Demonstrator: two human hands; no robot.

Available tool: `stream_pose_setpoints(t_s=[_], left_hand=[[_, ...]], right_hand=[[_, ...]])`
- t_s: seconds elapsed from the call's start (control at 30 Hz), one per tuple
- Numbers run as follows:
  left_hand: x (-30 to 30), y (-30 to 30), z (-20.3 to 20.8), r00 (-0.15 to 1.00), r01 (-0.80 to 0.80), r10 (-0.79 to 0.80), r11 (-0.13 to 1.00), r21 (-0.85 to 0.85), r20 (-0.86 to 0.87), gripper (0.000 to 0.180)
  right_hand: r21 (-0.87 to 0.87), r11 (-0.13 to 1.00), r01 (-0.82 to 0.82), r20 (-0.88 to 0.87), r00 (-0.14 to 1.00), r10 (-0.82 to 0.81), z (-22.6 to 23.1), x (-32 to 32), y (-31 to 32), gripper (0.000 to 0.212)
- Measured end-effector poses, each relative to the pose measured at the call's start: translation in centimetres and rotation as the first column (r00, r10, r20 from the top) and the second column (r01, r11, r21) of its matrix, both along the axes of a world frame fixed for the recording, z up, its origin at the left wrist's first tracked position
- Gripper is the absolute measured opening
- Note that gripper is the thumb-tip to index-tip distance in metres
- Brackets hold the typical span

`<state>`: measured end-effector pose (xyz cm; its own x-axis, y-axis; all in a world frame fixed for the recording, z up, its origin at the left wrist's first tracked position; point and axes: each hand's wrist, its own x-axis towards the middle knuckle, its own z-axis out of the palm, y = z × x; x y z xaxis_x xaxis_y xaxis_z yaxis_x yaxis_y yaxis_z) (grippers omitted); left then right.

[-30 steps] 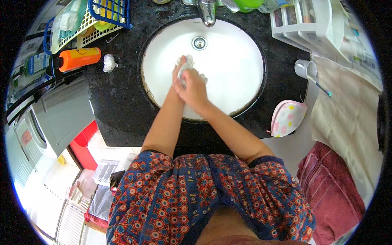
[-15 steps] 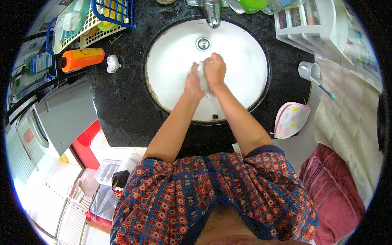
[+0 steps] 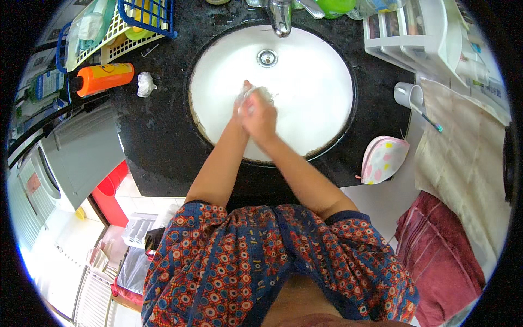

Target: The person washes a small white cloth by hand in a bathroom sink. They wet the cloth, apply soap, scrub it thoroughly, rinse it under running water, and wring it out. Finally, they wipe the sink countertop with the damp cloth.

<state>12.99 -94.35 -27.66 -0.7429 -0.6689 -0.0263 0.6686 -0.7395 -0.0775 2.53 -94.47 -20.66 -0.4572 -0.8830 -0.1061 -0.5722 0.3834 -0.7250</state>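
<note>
- Hands meet over the near middle of the white sink (image 3: 327, 82), so whatever drips falls into the bowl.
- Right hand (image 3: 262, 117) lies over the left hand (image 3: 242, 106); fingers curled narrow round something small, pale and see-through (image 3: 256, 92), too blurred to tell what.
- Drain (image 3: 267, 57) and tap (image 3: 280, 16) sit beyond.
- Far left, an orange bottle (image 3: 106, 78) lies flat on the black counter (image 3: 158, 141).

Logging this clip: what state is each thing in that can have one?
Left hand: pressed against the right, over the sink.
Right hand: clasped over the left, around something pale.
Sink: drain open, no standing water.
Tap: no stream visible.
Orange bottle: lying on its side.
Cup: toothbrush inside.
</note>
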Motion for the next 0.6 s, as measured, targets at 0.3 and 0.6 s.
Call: stream_pose_setpoints(t_s=[0.3, 0.6], left_hand=[[0.7, -3.2, 11.0, 0.032, 0.246, 0.212, 0.945, -0.214, 0.977, 0.029], [1.0, 2.3, 4.6, -0.174, 0.036, 0.041, 0.999, -0.035, 0.984, 0.059]], right_hand=[[-0.02, 0.988, -0.154, -0.155, 0.977, 0.149, 2.2, -11.4, 3.0, 0.016], [0.328, 0.941, -0.088, -0.243, 0.954, 0.174, -2.6, -4.9, 3.6, 0.057]])
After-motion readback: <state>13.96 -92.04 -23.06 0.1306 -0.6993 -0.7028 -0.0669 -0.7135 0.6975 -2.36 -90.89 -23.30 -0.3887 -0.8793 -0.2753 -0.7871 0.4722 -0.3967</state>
